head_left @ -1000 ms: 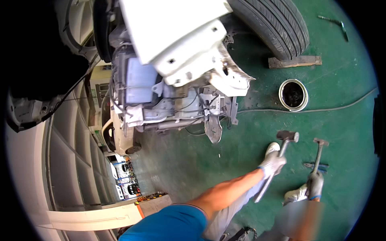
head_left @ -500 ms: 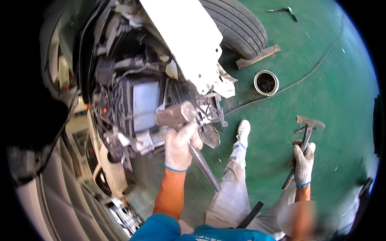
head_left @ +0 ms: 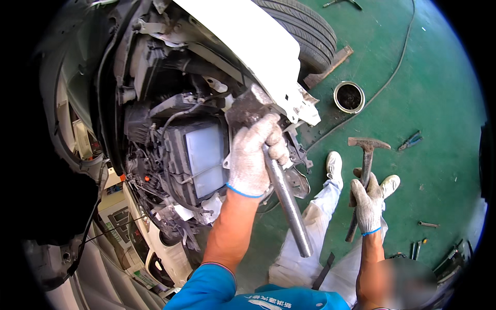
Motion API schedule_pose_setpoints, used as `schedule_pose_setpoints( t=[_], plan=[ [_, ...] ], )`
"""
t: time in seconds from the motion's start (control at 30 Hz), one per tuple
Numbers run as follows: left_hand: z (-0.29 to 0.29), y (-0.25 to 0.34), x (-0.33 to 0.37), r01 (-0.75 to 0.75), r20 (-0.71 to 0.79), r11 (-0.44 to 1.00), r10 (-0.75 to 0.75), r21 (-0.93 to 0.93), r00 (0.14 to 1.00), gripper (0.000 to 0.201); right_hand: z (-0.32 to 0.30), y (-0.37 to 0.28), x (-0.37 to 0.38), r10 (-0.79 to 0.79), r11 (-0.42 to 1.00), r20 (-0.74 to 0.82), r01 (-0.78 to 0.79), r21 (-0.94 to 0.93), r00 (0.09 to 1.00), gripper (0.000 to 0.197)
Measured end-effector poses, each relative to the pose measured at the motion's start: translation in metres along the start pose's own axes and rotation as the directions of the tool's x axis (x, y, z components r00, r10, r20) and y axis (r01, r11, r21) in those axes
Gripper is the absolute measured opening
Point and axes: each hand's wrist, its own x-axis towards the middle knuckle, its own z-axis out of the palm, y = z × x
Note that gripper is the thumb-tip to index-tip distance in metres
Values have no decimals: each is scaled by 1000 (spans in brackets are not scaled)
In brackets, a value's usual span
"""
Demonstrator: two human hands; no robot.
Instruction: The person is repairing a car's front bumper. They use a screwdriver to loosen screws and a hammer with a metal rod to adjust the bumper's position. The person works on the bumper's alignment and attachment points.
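Note:
Near the inner edge of the white fender (head_left: 248, 36), my gloved left hand (head_left: 254, 157) is closed around a sledgehammer (head_left: 290, 209) just below its head. The sledgehammer's blocky steel head is up beside the fender, and its metal handle slants down toward my thigh. Whether the head touches the fender, I cannot tell. Off to the right, over the green floor, my gloved right hand (head_left: 368, 206) grips a smaller hammer (head_left: 367, 150) by its handle, head upward. That head has a narrow, pointed end. Left of the fender lies the exposed engine bay (head_left: 160, 150).
Beyond the fender stands a tyre (head_left: 302, 31) with a wooden block (head_left: 330, 67) against it. A round can (head_left: 336, 98) with dark contents and a cable (head_left: 395, 67) are on the floor. Pliers (head_left: 411, 140) lie to the right; several tools (head_left: 419, 248) are lower right.
My left hand has carried the sledgehammer forward and right, up to the fender. My right hand with the smaller hammer has shifted left. The whole view has also shifted, bringing more floor tools into sight.

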Motion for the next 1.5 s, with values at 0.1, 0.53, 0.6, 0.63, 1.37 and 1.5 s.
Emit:
schedule_pose_setpoints(
  t=[0.1, 0.53, 0.6, 0.63, 1.37, 1.5],
  plan=[
    [1, -3, 2, -15, -53, 1000, 15, -9, 999, 20, -2, -2, -4, -12, 1000, 4, 12, -17, 1000, 36],
    [5, -13, 5, -71, -47, 997, 70, -29, 996, 20, 62, -128, 21, -652, 715, 71, 643, -273, 755, 29],
    [11, -11, 5, -55, -41, 996, 52, -68, 998, 20, 73, -150, 28, -699, 621, 110, 676, -396, 706, 28],
    [13, -9, 4, -42, -33, 998, 41, -50, 999, 17, 77, -156, 33, -734, 563, 134, 707, -427, 666, 28],
    [3, 1, 10, -72, -76, 990, 82, 121, 994, 20, 93, -168, 47, -744, 434, 201, 690, -579, 637, 19],
    [-3, 0, 9, -154, -17, 955, 163, 254, 986, 17, 89, -176, 26, -783, 535, 52, 715, -450, 620, 19]
  ],
)
